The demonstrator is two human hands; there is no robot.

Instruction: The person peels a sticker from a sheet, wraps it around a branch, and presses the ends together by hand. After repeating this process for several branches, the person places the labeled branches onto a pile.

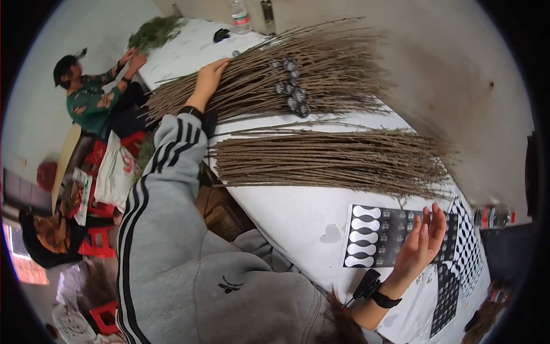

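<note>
A large, loose heap of thin brown dry stems [338,60] lies across the far part of the white table. My left hand [209,81] is at its upper left edge, with fingers pressed together on a stem. Several small round black tags [291,89] sit on the heap, right of that hand. Nearer lies a more even row of dry stems [326,162]. My right hand [423,241] is raised with fingers apart and holds nothing. Below it is a black label sheet [395,226] with white dumbbell-shaped gaps along its left side.
More patterned label sheets [468,252] lie at the right, near a plastic bottle [495,217] on its side. Another bottle [240,17] stands at the far edge. At far left, a co-worker [94,94] handles green sprigs [154,33]. Red stools [98,241] stand on the left.
</note>
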